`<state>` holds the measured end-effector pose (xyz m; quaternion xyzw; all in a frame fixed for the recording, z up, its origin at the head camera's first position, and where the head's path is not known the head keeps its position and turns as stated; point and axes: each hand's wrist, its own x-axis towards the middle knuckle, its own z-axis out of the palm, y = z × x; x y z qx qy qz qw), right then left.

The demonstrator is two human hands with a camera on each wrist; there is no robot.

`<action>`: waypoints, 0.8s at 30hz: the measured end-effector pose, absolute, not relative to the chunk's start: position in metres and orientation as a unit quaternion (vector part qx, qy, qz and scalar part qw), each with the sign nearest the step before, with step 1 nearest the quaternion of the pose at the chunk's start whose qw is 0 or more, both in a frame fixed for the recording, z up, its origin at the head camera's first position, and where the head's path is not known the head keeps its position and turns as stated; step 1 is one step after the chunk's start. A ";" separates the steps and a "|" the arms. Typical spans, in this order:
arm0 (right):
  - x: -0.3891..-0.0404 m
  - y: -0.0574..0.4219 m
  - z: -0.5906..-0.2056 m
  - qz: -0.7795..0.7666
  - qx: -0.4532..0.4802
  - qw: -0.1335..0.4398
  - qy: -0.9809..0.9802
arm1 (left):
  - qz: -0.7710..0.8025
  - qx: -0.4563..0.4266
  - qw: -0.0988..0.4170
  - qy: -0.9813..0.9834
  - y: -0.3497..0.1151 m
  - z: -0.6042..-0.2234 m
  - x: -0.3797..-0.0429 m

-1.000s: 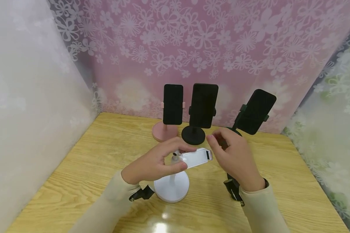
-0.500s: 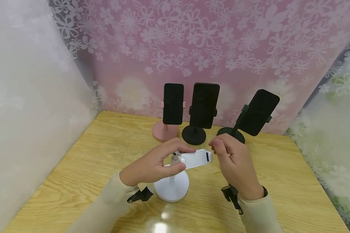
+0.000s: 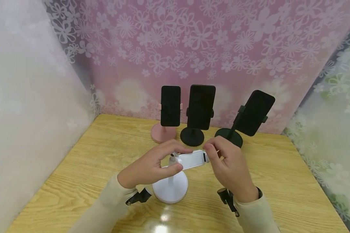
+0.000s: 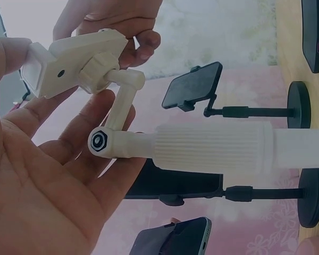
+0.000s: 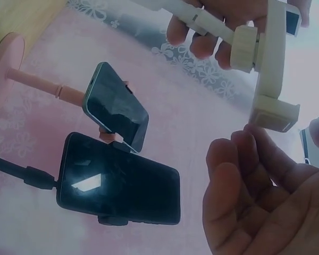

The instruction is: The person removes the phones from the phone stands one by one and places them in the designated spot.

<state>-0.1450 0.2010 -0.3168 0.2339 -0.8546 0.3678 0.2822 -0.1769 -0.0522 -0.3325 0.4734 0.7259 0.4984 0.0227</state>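
A white phone stand has its round base (image 3: 171,189) on the table and its clamp (image 3: 192,160) tilted sideways above it. My left hand (image 3: 151,166) holds the clamp by its left end, thumb in front and fingers along the upper edge. The clamp's back, knob and jointed arm (image 4: 122,106) show in the left wrist view. At the clamp's right end is my right hand (image 3: 228,165), fingers loosely curled. In the right wrist view its fingertips (image 5: 250,133) come up to the clamp's end lip (image 5: 276,116), with the thumb apart from it.
Behind the hands stand a pink stand (image 3: 163,133), a black stand (image 3: 192,137) and a dark green stand (image 3: 234,138), each bearing a dark phone. A floral curtain (image 3: 134,58) hangs behind the wooden table (image 3: 84,181).
My right hand drew back slightly from the clamp's right end, its fingers curling, then came left to that end again. My left hand keeps its hold on the clamp.
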 end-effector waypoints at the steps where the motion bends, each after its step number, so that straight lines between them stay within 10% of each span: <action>1: -0.144 0.201 -0.317 0.367 0.235 0.283 -0.854 | 0.499 0.474 0.024 0.725 -0.052 -0.333 -0.177; 24: -0.144 0.198 -0.316 0.395 0.262 0.312 -0.823 | 0.509 0.466 0.030 0.723 -0.052 -0.336 -0.177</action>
